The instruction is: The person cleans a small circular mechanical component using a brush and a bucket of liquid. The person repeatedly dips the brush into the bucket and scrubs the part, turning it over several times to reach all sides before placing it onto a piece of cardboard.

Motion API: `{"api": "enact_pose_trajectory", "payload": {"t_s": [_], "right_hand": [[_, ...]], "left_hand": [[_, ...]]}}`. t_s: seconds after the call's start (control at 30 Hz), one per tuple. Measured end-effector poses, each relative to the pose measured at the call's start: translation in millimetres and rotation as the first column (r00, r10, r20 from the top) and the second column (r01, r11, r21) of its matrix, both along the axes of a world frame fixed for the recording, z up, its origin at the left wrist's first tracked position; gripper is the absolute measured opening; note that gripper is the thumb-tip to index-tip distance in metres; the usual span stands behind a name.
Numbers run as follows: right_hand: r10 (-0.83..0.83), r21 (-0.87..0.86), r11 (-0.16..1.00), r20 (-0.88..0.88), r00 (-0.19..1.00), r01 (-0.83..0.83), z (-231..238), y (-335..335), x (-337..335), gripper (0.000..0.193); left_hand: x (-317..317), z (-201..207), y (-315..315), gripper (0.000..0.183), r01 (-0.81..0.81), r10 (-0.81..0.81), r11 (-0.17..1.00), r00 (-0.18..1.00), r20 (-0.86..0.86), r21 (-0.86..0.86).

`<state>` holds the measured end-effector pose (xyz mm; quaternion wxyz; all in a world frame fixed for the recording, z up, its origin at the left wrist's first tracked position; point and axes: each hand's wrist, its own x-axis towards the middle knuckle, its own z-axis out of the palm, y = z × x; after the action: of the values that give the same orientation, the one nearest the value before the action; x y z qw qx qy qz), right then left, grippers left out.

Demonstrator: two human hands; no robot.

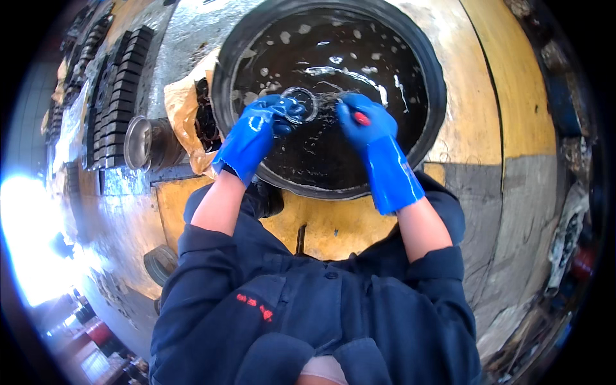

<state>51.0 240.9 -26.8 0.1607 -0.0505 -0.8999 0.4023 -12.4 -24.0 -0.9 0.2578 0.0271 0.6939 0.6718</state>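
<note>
Grip of the blue-gloved left hand [260,119] is clamping a shiny, round ring [314,104] over a wide, round, black tub [436,90] of dark liquid [308,157]. To the right, the blue-gloved right hand [371,125] is clenching a red-handled tool [361,119], whose wiry end [329,99] is pointing toward the ring. Left of the tub, crumpled brown paper [181,112] is lying beside a silver metal cylinder [138,142].

Glossy blue gloves [373,133], navy jacket [378,314], red chest marking [251,301], apparently embroidered.
</note>
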Motion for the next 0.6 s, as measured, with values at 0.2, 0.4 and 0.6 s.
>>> {"api": "enact_pose_trajectory", "payload": {"t_s": [0.2, 0.4, 0.6], "right_hand": [[0.115, -0.111, 0.985, -0.138, 0.984, -0.131, -12.6, 7.5, 19.3, 0.018], [0.200, 0.128, 0.977, -0.293, 0.935, -0.169, -59.5, 25.2, 79.3, 0.018], [0.238, 0.224, 0.954, -0.151, 0.959, -0.201, -52.1, 6.9, 104.6, 0.016]], "left_hand": [[-7.4, 12.1, -25.4, 0.031, 0.045, -0.373, 0.916, 0.459, -0.806, -0.398], [12.4, 56.4, -9.8, 0.038, -0.086, 0.085, 0.996, 0.977, -0.197, 0.003], [23.7, 55.3, -29.5, 0.038, -0.080, 0.053, 0.992, 0.968, -0.245, -0.100]]}}
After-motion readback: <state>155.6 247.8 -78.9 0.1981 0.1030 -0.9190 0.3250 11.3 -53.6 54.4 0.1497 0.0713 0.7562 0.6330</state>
